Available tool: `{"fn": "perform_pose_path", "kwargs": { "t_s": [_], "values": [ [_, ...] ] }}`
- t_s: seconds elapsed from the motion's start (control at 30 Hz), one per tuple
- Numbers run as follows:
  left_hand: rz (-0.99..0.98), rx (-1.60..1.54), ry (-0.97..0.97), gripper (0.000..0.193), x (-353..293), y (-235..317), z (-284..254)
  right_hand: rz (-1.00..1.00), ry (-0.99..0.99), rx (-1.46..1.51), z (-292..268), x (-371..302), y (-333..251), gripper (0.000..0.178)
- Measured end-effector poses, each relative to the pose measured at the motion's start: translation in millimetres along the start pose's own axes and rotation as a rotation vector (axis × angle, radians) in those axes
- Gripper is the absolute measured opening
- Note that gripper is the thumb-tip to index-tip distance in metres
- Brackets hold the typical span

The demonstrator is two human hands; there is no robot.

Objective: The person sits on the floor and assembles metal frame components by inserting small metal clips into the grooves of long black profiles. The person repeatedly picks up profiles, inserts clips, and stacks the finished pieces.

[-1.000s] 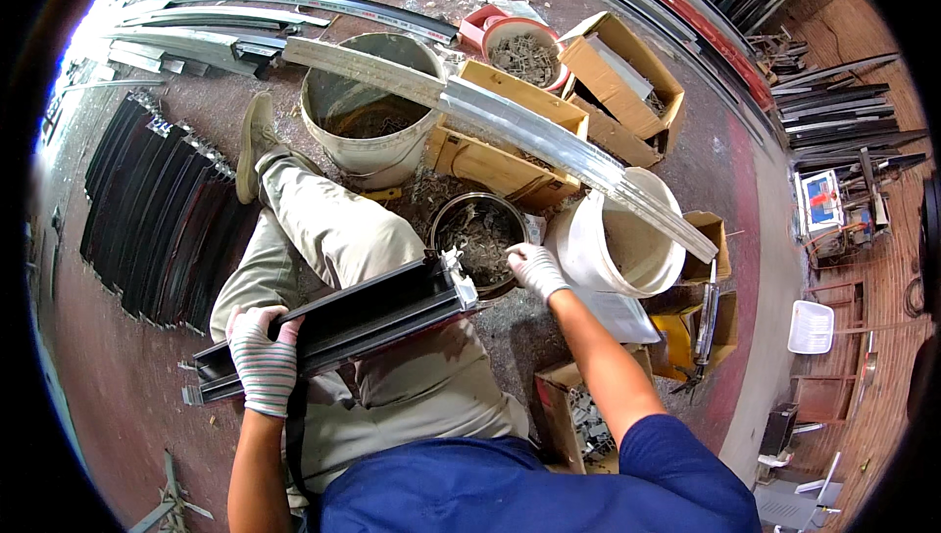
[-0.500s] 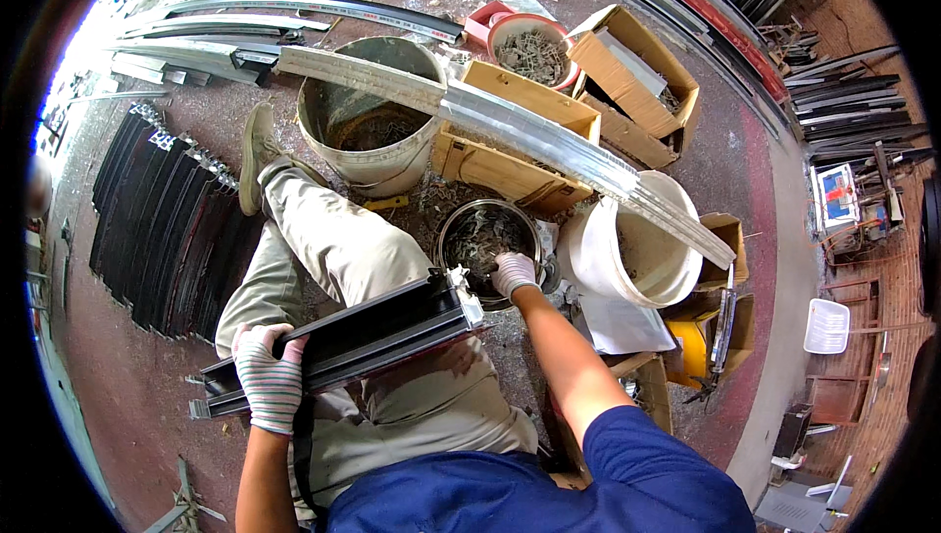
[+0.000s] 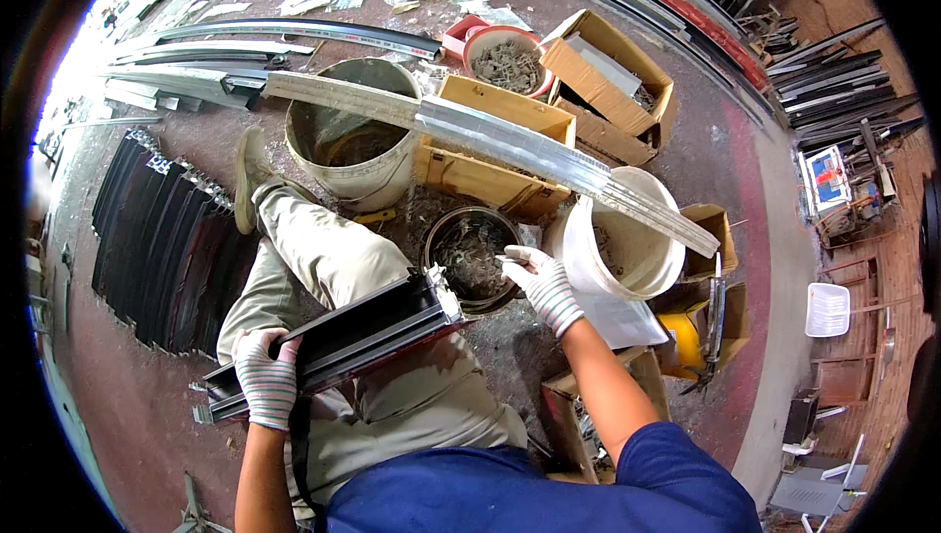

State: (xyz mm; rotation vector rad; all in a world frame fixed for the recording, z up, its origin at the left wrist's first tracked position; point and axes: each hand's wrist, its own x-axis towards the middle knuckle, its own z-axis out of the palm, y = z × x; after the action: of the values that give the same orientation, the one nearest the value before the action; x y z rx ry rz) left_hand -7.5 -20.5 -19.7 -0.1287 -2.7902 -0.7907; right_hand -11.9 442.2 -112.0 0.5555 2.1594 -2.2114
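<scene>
My left hand (image 3: 267, 376), in a striped knit glove, is closed round the near end of a black metal profile (image 3: 353, 337) with grooves along it. The profile lies slantwise across my thighs, and a silvery bracket-like piece (image 3: 444, 296) sits at its far end. My right hand (image 3: 545, 288), gloved the same way, is at the right rim of a round metal pot (image 3: 429, 251) holding small dark metal bits. Its thumb and forefinger are pinched together on something small and pale, too small to name.
A long silvery metal bar (image 3: 510, 146) spans a grey bucket (image 3: 368, 185) and a white bucket (image 3: 613, 268). Wooden boxes (image 3: 490, 180), a cardboard box (image 3: 627, 72) and a red-rimmed basin (image 3: 507, 63) stand beyond. Black profiles (image 3: 162, 249) lie in a row at left.
My right hand has come up out of the pot and moved right, now pinching something small. The left hand still holds the black profile; the whole view has shifted slightly.
</scene>
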Motion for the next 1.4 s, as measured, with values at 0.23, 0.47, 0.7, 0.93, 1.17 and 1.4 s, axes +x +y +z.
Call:
{"fn": "perform_pose_path", "kwargs": {
  "t_s": [0.23, 0.47, 0.7, 0.93, 1.17, 1.4],
  "values": [
    [-0.047, 0.005, -0.010, 0.020, -4, -5, 1, -0.025, 0.058, 0.174, 18, -43, -49, 0.017],
    [0.006, 0.021, 0.014, 0.020, -3, 1, -1, -0.022, 0.031, 0.058, 8, -46, -37, 0.018],
    [-0.042, 0.012, -0.008, 0.020, -3, -1, 1, 0.067, 0.076, 0.135, -3, -52, -32, 0.020],
    [-0.023, 0.020, 0.006, 0.020, -3, -3, 2, 0.022, -0.139, 0.351, -11, -55, -35, 0.025],
    [-0.022, 0.020, -0.030, 0.019, -2, -1, 0, 0.048, -0.040, -0.077, 2, -58, -61, 0.035],
    [-0.012, 0.009, 0.010, 0.020, -3, -3, 2, 0.156, -0.345, 0.231, 10, -89, -102, 0.028]
  ]
}}
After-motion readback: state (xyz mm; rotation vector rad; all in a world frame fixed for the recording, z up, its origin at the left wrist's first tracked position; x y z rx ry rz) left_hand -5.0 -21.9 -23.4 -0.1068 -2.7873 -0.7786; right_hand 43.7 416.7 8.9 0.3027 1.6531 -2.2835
